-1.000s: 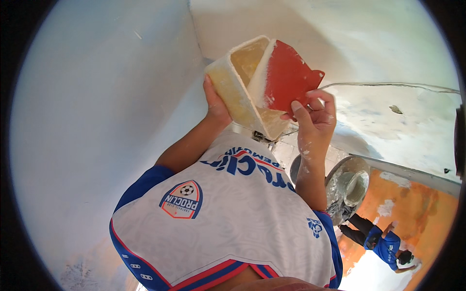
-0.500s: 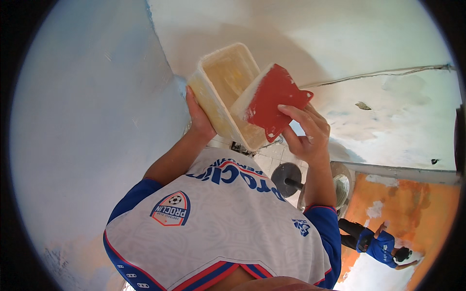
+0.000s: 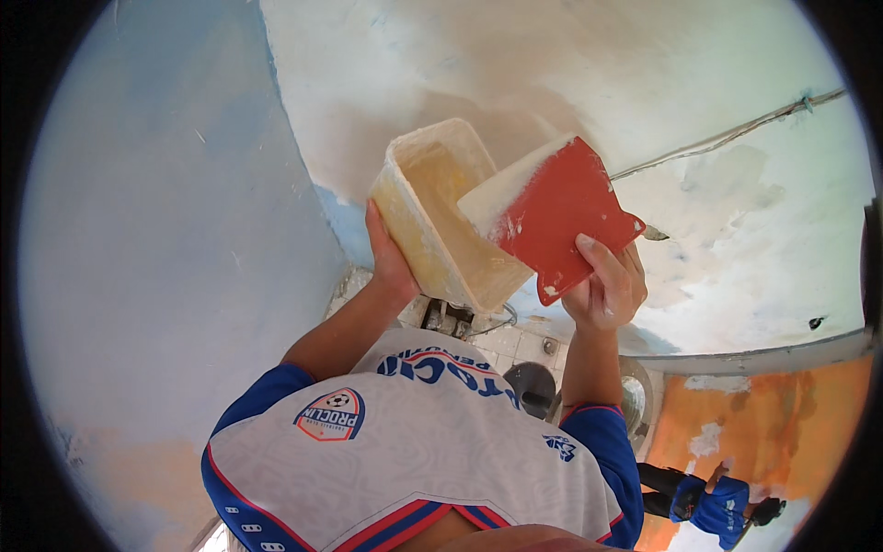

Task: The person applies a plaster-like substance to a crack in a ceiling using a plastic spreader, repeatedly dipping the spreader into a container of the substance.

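Note:
My left hand (image 3: 393, 256) grips the side of a cream plastic tub (image 3: 425, 241), which is tilted with its opening facing me. A pale smear coats the inside of the tub. In my right hand (image 3: 610, 283) is a red putty spreader (image 3: 563, 221), pinched between thumb and fingers at its notched end. Pale filler (image 3: 510, 189) covers a strip along the spreader's far-left edge. That edge overlaps the tub's right rim; whether it touches the tub I cannot tell.
Patchy pale walls (image 3: 717, 239) surround me, with a bluish wall (image 3: 184, 184) on the left. A cable (image 3: 727, 135) runs along the wall at the right. Below are a tiled floor (image 3: 506, 342) and a dark round object (image 3: 531, 382). Another person (image 3: 717, 504) works by an orange wall (image 3: 773, 419).
The spreader has shifted right and slightly down, away from over the tub's inside, and more of its filler-coated edge shows. The tub has moved slightly down and right.

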{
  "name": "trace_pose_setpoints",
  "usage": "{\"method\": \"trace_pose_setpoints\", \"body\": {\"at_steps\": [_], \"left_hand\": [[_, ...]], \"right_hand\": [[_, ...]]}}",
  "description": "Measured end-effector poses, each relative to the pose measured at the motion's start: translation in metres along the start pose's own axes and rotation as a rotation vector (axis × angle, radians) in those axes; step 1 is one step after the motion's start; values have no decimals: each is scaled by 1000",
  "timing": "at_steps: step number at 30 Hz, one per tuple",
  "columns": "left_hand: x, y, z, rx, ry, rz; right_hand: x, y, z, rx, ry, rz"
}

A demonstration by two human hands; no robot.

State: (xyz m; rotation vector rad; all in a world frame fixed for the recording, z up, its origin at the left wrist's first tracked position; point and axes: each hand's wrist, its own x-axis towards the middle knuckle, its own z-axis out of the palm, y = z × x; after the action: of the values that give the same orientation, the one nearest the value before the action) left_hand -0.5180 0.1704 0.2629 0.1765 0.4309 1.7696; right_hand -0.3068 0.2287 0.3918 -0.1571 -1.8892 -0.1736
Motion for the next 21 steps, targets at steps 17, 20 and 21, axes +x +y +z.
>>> {"method": "trace_pose_setpoints", "body": {"at_steps": [17,20,21], "left_hand": [[19,20,-7,-11,-74,4],[21,22,-8,16,-77,-4],[26,25,-10,28,-91,-5]], "right_hand": [[85,27,-18,-43,96,689],[147,41,-18,100,57,891],[161,47,-13,41,64,870]]}}
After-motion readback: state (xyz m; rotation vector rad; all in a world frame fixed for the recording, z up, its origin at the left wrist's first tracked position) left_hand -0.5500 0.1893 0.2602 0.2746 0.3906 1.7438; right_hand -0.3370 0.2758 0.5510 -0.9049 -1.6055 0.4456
